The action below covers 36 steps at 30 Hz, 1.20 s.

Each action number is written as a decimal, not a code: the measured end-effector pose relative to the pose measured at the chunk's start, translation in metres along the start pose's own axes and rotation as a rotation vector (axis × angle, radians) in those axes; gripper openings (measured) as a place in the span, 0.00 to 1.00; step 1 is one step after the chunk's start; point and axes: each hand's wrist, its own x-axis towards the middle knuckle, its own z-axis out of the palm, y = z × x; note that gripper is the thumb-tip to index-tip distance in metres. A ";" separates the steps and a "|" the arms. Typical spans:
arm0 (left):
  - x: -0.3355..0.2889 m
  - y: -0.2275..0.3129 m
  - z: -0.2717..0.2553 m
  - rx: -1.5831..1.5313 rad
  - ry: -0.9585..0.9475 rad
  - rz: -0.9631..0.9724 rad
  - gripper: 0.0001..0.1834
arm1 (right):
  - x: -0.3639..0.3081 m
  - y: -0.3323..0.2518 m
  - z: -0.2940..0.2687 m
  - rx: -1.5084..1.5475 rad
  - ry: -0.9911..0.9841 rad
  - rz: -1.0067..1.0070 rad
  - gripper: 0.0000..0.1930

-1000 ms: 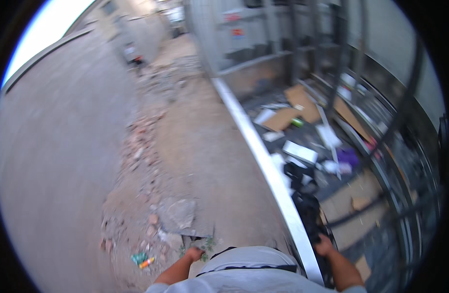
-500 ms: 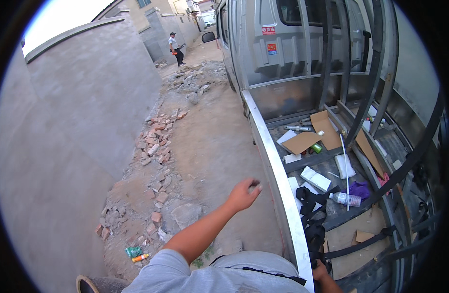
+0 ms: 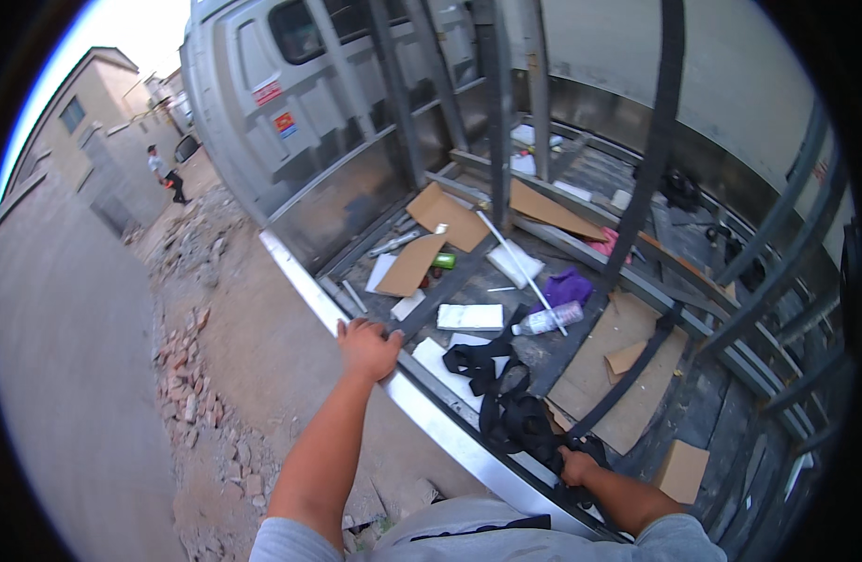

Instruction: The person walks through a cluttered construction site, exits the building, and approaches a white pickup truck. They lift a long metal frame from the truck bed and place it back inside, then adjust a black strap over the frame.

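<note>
My left hand [image 3: 367, 348] is on the silver side rail [image 3: 420, 395] of the truck bed, its fingers bent over the top edge. Inside the bed, close to the same side, my right hand [image 3: 575, 465] is closed on a black strap [image 3: 519, 419], bunched in loose folds. A flat length of strap [image 3: 628, 377] runs from that bundle across a cardboard sheet [image 3: 581, 398]. Just beyond the bundle are a white foam block [image 3: 469, 317], a clear plastic bottle [image 3: 546, 318] and a purple cloth [image 3: 568, 288].
Upright metal bars [image 3: 499, 122] and a long black band [image 3: 658, 131] rise from the bed. Cardboard pieces [image 3: 450, 217], a thin white rod [image 3: 522, 272] and a small carton [image 3: 681, 471] lie there. Brick rubble [image 3: 181, 375] lines a grey wall [image 3: 75, 347]. A person [image 3: 167, 175] stands far off.
My left hand has come from the air beside the truck onto its side rail. The view has swung right, showing more of the bed and my right hand at the strap.
</note>
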 end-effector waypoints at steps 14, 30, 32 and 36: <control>0.030 0.016 -0.003 0.219 -0.267 -0.227 0.35 | 0.004 0.011 0.007 0.050 0.137 -0.101 0.36; 0.040 0.037 -0.002 0.337 -0.242 -0.221 0.31 | 0.005 0.049 0.028 0.197 0.219 -0.298 0.35; 0.040 0.038 -0.001 0.329 -0.247 -0.221 0.30 | 0.002 0.048 0.025 0.260 0.185 -0.276 0.35; 0.044 0.035 0.002 0.345 -0.247 -0.204 0.31 | 0.000 0.048 0.023 0.225 0.202 -0.290 0.35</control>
